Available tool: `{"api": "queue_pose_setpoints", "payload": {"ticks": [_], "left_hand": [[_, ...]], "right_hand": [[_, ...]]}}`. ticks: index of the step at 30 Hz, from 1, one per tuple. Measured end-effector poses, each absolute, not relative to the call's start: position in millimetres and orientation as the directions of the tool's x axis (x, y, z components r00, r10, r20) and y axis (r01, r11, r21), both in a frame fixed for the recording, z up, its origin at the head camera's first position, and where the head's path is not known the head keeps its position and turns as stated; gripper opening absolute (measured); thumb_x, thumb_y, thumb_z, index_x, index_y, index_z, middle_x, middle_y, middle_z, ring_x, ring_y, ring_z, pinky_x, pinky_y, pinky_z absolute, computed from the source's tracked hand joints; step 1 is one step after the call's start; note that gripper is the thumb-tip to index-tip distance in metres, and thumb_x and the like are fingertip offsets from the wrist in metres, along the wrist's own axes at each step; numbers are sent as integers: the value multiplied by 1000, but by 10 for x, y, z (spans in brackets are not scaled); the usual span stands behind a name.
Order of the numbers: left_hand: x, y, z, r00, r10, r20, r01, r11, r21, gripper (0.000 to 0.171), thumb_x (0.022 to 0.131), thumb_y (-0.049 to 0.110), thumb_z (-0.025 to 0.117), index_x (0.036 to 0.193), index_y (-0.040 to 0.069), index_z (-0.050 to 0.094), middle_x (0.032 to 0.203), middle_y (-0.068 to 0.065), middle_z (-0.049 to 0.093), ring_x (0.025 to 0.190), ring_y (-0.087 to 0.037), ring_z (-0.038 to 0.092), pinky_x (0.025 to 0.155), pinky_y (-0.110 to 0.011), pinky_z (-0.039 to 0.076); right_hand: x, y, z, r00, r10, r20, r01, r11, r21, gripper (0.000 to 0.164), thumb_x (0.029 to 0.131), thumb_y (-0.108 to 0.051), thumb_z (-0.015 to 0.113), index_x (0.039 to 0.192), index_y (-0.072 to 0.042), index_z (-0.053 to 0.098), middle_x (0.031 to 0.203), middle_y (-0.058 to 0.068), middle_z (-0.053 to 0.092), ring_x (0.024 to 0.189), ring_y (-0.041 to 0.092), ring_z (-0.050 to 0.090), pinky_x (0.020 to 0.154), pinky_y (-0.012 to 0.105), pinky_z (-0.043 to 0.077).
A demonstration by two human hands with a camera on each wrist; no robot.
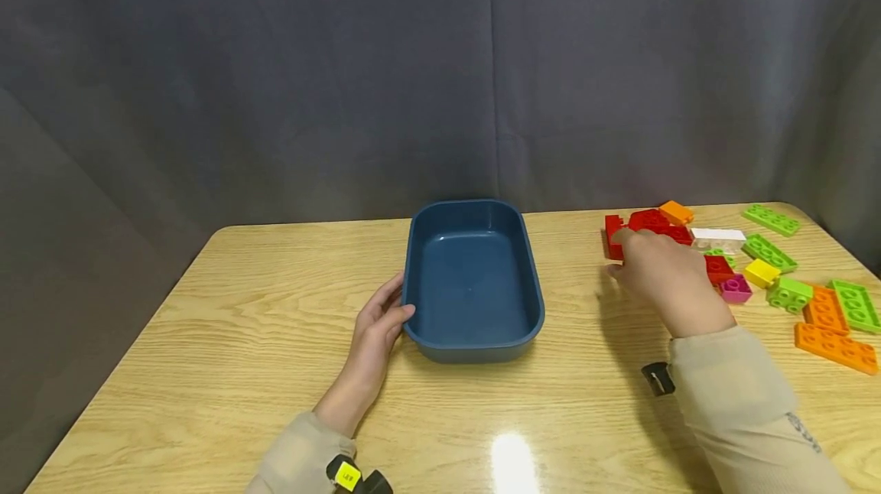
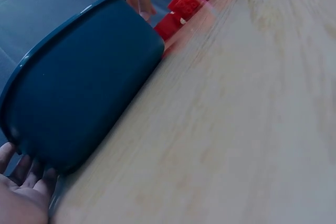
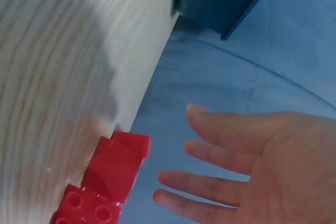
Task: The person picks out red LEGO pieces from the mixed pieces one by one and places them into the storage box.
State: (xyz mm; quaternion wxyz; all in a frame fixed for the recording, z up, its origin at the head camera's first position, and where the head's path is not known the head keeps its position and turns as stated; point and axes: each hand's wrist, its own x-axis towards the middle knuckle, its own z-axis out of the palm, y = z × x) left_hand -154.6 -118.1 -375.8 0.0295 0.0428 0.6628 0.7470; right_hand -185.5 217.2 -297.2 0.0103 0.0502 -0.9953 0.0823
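A dark blue plastic bin (image 1: 471, 287) with nothing inside stands on the table. My left hand (image 1: 375, 335) holds its near left side, thumb over the rim and the other fingers against the outer wall. In the left wrist view those fingers (image 2: 38, 174) rest low on the bin's wall. To the right, my right hand (image 1: 664, 272) hovers over a cluster of red toy building bricks (image 1: 614, 238), partly hiding them. The right wrist view has this hand (image 3: 262, 166) with fingers spread and nothing in it, beside the red bricks (image 3: 113, 166).
More building bricks lie at the table's right: a white one (image 1: 718, 239), a yellow one (image 1: 762, 273), a magenta one (image 1: 735, 289), several green ones (image 1: 789, 294) and orange ones (image 1: 835, 348). A grey curtain (image 1: 344, 81) hangs behind the wooden table (image 1: 241, 326).
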Motion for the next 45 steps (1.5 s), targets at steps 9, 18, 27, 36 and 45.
{"api": "queue_pose_setpoints", "payload": {"ticks": [9, 18, 27, 36, 45], "left_hand": [[-1520, -1176, -3776, -986, 158, 58, 48, -68, 997, 54, 90, 9, 47, 144, 4, 35, 147, -20, 40, 133, -26, 38, 92, -13, 42], [-1465, -1134, -3765, -981, 187, 56, 45, -66, 997, 55, 92, 12, 48, 145, 7, 33, 149, -18, 38, 135, -26, 36, 111, -45, 32], [-1445, -1096, -3762, -978, 208, 23, 2, -99, 995, 58, 92, 13, 50, 146, 8, 31, 150, -17, 37, 135, -24, 36, 106, -34, 37], [-1450, -1084, -3784, -979, 202, 32, 14, -89, 996, 57, 91, 13, 50, 145, 7, 31, 150, -17, 37, 135, -25, 36, 107, -38, 37], [-1448, -1084, -3797, -978, 207, 41, 23, -92, 996, 57, 91, 14, 51, 145, 8, 32, 150, -17, 38, 135, -24, 36, 111, -50, 32]], "right_hand": [[-1922, 2326, -3067, -997, -73, -15, -69, 983, -168, 29, 77, -18, 68, 99, 1, 64, 82, 18, 64, 74, 35, 54, 60, 56, 48], [-1942, 2397, -3127, -998, -54, -23, -49, 980, -194, 32, 76, -16, 68, 102, 3, 61, 91, 23, 65, 74, 37, 55, 58, 54, 50], [-1960, 2395, -3147, -998, -63, -16, -59, 981, -185, 40, 73, -14, 72, 108, 4, 62, 95, 27, 66, 76, 38, 55, 62, 57, 50], [-1967, 2383, -3177, -998, -65, -9, -63, 986, -157, 33, 75, -9, 67, 106, 2, 65, 96, 27, 67, 80, 40, 57, 66, 64, 50], [-1981, 2380, -3197, -997, -78, 14, -79, 981, -178, 26, 77, -6, 64, 102, 1, 66, 89, 23, 67, 72, 35, 56, 55, 53, 50]]}}
